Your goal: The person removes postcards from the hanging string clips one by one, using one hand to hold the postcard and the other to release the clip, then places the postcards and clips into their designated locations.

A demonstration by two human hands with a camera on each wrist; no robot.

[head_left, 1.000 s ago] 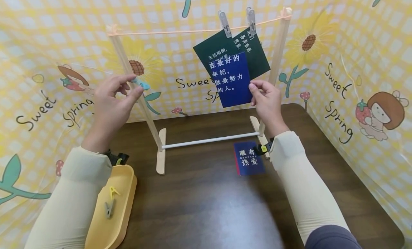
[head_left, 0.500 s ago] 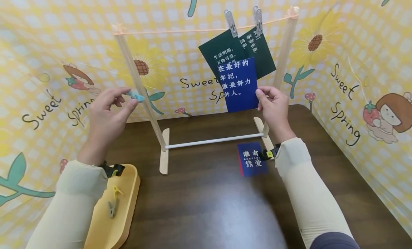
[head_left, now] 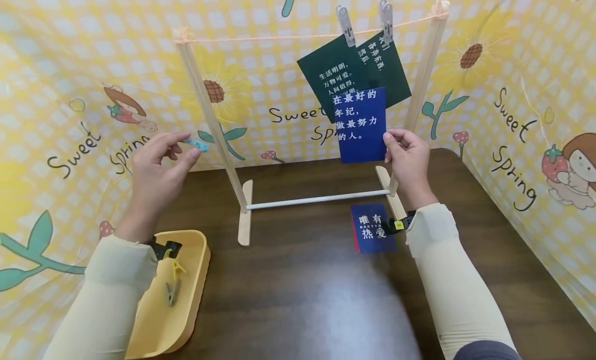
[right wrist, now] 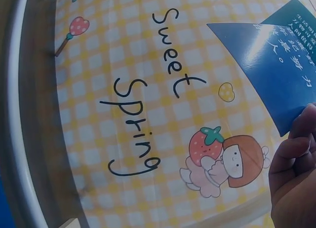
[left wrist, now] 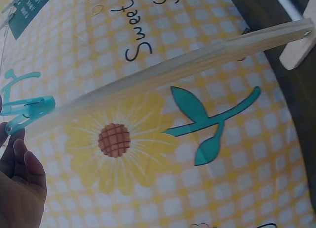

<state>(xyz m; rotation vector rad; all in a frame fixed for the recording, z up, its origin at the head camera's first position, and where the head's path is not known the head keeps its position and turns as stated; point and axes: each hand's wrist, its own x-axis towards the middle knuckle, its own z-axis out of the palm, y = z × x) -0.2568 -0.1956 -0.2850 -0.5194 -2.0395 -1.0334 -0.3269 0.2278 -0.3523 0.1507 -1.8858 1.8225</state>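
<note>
Between thumb and fingertips, my left hand [head_left: 160, 166] pinches a light-blue clothespin [head_left: 197, 144], left of the rack's left post; the same clothespin [left wrist: 32, 111] shows up close in the left wrist view. My right hand [head_left: 410, 161] pinches the lower right edge of a blue card [head_left: 360, 126] with white writing, held up below the string [head_left: 261, 38]. Two dark green cards hang tilted from that string, the left one [head_left: 321, 70] partly behind the blue card and the right one [head_left: 395, 75] overlapping it. Grey clothespins [head_left: 345, 25] hold them at the top.
A wooden rack with a left post [head_left: 211, 122], a right post [head_left: 426, 75] and a white lower bar [head_left: 316, 200] stands on the brown table [head_left: 279, 298]. Another blue card [head_left: 372, 241] lies near its right foot. The yellow tray [head_left: 201, 267] holds a yellow clothespin [head_left: 178, 269] and a grey one [head_left: 171, 293].
The head view has shifted, so the scene slides right. My left hand has drawn leftward away from the left post with the clothespin. The blue card sits slightly lower against the green cards and more upright.
</note>
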